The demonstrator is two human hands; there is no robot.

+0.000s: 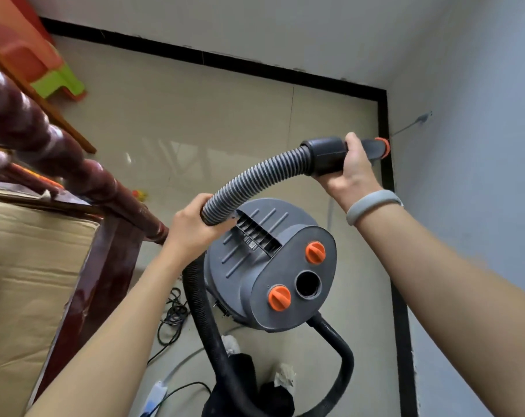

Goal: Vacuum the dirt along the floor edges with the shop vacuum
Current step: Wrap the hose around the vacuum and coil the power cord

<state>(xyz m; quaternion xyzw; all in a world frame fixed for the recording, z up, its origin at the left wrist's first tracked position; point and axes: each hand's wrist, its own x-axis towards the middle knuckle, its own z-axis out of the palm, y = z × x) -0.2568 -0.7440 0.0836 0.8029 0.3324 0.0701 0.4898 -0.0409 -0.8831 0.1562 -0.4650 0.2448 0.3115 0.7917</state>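
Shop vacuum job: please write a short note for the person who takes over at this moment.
Left hand grips the ribbed hose just above the shop vacuum.
Right hand grips the nozzle; its orange tip is at the black baseboard on the right wall, near the corner.
The vacuum stands on the floor between both arms.
Done: cannot tell how much edge is cleaned.
Left: follow the baseboard along both walls.

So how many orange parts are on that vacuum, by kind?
Orange knobs on the vacuum: 2
Orange nozzle tip: 1
Total: 3
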